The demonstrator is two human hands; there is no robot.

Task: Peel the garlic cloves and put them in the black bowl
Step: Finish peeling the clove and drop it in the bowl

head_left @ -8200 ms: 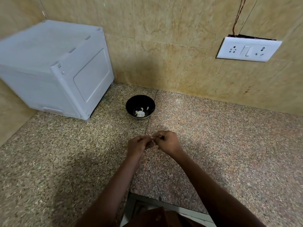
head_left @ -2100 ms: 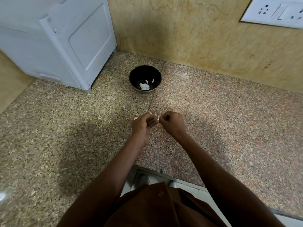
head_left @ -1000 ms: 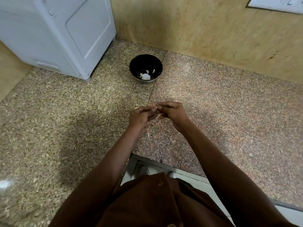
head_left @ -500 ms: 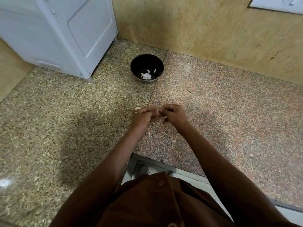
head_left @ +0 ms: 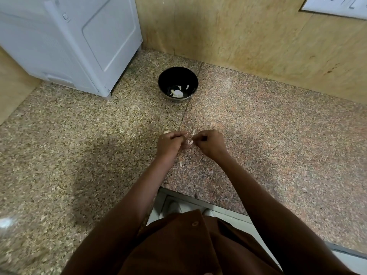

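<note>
Over the speckled granite counter (head_left: 79,147) the left hand (head_left: 170,143) and right hand (head_left: 210,143) sit close together, fingers curled; between them they pinch a garlic clove (head_left: 189,141), mostly hidden, with pale skin showing at the fingertips; another clove (head_left: 166,132) lies on the counter just beyond the left hand; the black bowl (head_left: 178,76), holding a few white pieces (head_left: 177,93), stands farther back near a white appliance (head_left: 69,42).

The scene is being lit softly and evenly from above. A broad shadow is being cast on the granite counter (head_left: 95,155) left of the arms. Straight lines are being bent by wide-angle distortion toward the edges, where detail is being blurred; a small glare spot is being shown at lower left.
</note>
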